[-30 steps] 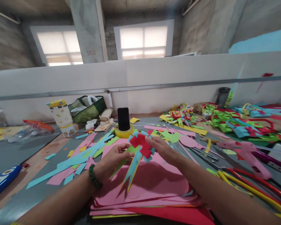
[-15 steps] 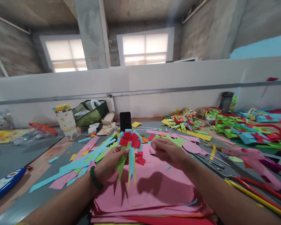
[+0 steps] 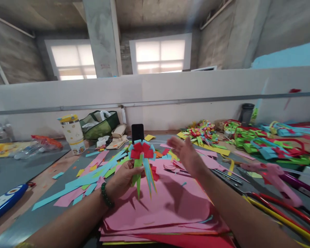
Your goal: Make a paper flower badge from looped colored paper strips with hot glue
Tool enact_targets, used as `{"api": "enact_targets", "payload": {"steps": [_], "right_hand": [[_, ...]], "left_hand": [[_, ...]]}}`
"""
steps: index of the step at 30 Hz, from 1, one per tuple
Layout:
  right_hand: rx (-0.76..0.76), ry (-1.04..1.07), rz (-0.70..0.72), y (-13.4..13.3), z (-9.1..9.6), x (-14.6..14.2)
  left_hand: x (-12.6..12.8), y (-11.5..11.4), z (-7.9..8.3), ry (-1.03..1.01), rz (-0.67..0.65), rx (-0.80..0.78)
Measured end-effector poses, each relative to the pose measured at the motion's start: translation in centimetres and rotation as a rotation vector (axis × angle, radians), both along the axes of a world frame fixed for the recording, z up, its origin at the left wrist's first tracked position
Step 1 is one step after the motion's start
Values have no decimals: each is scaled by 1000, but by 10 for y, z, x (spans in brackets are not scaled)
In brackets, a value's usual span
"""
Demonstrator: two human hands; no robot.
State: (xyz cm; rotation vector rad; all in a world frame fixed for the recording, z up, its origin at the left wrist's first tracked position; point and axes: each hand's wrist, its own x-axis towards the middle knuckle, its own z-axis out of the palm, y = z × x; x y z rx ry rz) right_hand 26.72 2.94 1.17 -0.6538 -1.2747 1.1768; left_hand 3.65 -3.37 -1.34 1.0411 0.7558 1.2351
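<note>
My left hand (image 3: pixel 123 177), with a green bead bracelet on the wrist, is closed round the stem of a paper flower (image 3: pixel 142 151). The flower has red petals on a blue backing, with green and blue strips hanging below. My right hand (image 3: pixel 185 154) hovers open to the right of the flower, fingers stretched out, holding nothing. Both hands are above a stack of pink paper sheets (image 3: pixel 170 206). A small red paper scrap (image 3: pixel 155 174) lies on the pink sheets just below the flower.
A black phone (image 3: pixel 137 133) stands behind the flower. A pink glue gun (image 3: pixel 273 175), scissors (image 3: pixel 227 175) and red and yellow cables lie to the right. Finished paper flowers (image 3: pixel 201 132) are piled at the back right. A printed cup (image 3: pixel 72 132) and green bag (image 3: pixel 99 124) stand back left.
My right hand let go of the flower, opened and moved up and to the right. My left hand turned the flower upright and kept hold of it.
</note>
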Motion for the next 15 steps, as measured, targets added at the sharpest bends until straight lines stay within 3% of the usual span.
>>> {"api": "enact_targets", "payload": {"steps": [2,4,7,9,13,15], "right_hand": [[-7,-197,277,-10,-6,-18],[64,-379,411,-18,-10,-29],[175,-450,266,-21,-13,-33],[168,-428,192,-18,-14,-32],[120,-399,196,-17,-16,-31],[66,-404,290,-21,-16,-31]], "left_hand": [[3,-4,-1,18,-38,6],[5,-6,-3,35,-68,15],[7,-8,-6,68,-117,11],[9,-9,-9,97,-150,-13],[11,-12,-10,120,-189,-68],[10,-12,-9,124,-198,-76]]}}
